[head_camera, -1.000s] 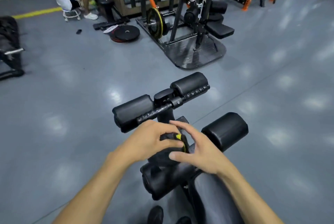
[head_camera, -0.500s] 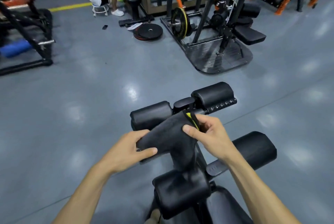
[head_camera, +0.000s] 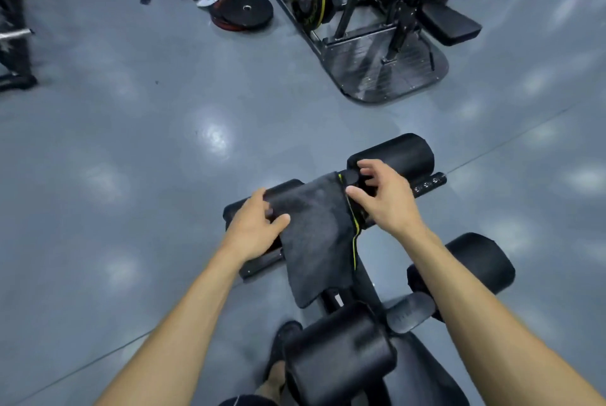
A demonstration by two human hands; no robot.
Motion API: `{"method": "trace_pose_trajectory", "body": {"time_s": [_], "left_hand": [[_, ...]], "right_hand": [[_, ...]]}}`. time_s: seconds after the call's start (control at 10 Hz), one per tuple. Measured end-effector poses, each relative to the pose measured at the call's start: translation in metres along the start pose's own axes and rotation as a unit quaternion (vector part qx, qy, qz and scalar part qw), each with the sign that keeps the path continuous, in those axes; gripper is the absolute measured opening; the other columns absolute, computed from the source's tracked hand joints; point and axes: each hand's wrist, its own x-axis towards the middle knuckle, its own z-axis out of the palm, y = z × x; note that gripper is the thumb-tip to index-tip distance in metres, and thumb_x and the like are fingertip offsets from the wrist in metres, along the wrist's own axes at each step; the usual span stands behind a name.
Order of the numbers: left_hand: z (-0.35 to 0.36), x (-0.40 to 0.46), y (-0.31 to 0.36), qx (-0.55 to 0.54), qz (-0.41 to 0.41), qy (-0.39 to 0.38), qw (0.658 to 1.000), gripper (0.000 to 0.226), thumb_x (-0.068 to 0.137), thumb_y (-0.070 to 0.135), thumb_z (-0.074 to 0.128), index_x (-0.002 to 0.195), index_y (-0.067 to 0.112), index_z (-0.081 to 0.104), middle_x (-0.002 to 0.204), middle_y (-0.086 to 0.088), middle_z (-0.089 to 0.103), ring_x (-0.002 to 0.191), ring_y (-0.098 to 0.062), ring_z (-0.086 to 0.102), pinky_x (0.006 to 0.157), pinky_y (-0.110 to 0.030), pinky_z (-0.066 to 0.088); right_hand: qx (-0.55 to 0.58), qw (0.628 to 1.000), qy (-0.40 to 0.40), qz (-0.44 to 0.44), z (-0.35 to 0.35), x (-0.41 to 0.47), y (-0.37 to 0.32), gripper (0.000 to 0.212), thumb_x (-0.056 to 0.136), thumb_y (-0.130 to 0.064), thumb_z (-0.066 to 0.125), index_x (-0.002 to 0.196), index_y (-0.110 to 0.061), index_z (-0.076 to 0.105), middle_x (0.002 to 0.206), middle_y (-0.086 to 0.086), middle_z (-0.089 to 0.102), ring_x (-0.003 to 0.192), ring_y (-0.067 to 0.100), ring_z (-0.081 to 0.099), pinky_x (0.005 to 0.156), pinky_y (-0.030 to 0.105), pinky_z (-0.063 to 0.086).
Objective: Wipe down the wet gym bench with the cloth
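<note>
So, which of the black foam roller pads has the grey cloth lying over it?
The far left black foam roller pad, under the left hand. The dark grey cloth with yellow edge drapes over it; the other three are bare.

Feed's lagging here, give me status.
Left hand pressing cloth on far left roller pad. Right hand open at cloth's edge. Nothing blocking.

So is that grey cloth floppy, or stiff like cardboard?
Probably floppy: the cloth bends over the foam roller and its lower end hangs loose. It looks light too, since the left hand pins it with fingers alone.
</note>
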Motion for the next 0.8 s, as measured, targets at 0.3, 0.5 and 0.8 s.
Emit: {"method": "trace_pose_trajectory", "body": {"time_s": [0.3,0.5,0.8], "left_hand": [[0.050,0.017,-0.028,0.200,0.165,-0.158,0.953,0.070,0.091,0.057,0.061,0.153,0.033,0.038,0.145,0.010,0.055,0.131,-0.015,0.054,0.106,-0.041,0.047],[0.052,0.021,-0.021,0.239,0.147,-0.176,0.943,0.046,0.093,0.066,0.045,0.130,0.038,0.049,0.115,0.014,0.066,0.105,-0.017,0.063,0.088,-0.046,0.054],[0.044,0.012,-0.015,0.250,0.217,-0.096,0.939,0.062,0.095,0.052,0.059,0.150,0.032,0.041,0.144,0.012,0.052,0.131,-0.015,0.051,0.103,-0.040,0.047]], "right_hand": [[-0.312,0.907,-0.238,-0.153,0.047,-0.013,0.039,0.072,0.093,-0.059,0.012,0.143,-0.027,0.054,0.141,-0.008,0.058,0.140,0.017,0.044,0.125,0.043,0.014],[-0.307,0.907,-0.275,-0.085,0.056,0.004,0.029,0.054,0.109,-0.042,0.015,0.127,-0.024,0.063,0.135,-0.007,0.064,0.151,0.015,0.028,0.125,0.050,-0.009],[-0.155,0.974,-0.149,-0.066,0.033,-0.039,0.033,0.038,0.107,-0.033,0.044,0.140,-0.022,0.057,0.149,-0.006,0.054,0.150,0.017,0.032,0.126,0.043,0.007]]}}
